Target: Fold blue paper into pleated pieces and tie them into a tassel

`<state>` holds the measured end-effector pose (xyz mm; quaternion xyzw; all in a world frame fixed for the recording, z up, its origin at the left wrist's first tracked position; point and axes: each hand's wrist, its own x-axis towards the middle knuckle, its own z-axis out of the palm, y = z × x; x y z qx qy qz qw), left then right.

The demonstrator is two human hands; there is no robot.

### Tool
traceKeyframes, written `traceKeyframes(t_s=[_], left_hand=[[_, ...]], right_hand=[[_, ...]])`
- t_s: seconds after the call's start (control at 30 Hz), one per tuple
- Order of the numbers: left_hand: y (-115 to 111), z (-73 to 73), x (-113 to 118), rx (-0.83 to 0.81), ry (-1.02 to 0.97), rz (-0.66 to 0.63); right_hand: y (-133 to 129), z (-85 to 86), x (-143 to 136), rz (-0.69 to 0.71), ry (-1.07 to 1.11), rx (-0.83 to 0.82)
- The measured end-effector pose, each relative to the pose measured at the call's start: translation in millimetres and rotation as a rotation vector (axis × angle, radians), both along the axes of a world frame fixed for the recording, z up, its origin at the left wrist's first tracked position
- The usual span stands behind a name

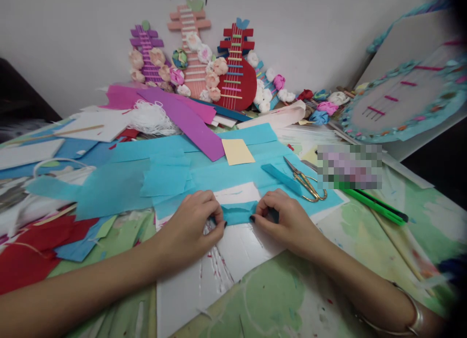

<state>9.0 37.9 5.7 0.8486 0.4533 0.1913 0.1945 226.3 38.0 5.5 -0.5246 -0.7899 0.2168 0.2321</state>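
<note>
A short strip of blue crepe paper (239, 214) stretches between my two hands, its upper edge folded and wavy. My left hand (199, 219) pinches the strip's left end between thumb and fingers. At the other end my right hand (282, 219) grips it the same way, dark nails showing. Below the strip lies a white board (182, 289) marked with glossy streaks and red specks. Large blue crepe sheets (215, 175) spread out behind my hands. Gold-handled scissors (306, 181) rest on them to the right, beside a narrow folded blue strip (280, 179).
A green utility knife (372, 204) lies at right, near a blurred patch. Purple foam strips (186, 121), a cream paper piece (238, 151) and white string (151, 118) lie behind. Decorated paper instruments, one red (239, 82), lean on the wall. Red scraps (32, 245) lie left.
</note>
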Motion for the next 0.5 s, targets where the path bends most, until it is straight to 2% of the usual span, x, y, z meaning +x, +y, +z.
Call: traceKeyframes(t_s=[0.3,0.5], left_hand=[[-0.1,-6.1,-0.3,0.045,-0.014,-0.007],[0.8,-5.3,-0.4,0.033,-0.017,0.000]], right_hand=[[-1.1,4.4,-4.0,0.011,-0.014,-0.003],[-0.5,2.9,-4.7,0.013,-0.051,0.015]])
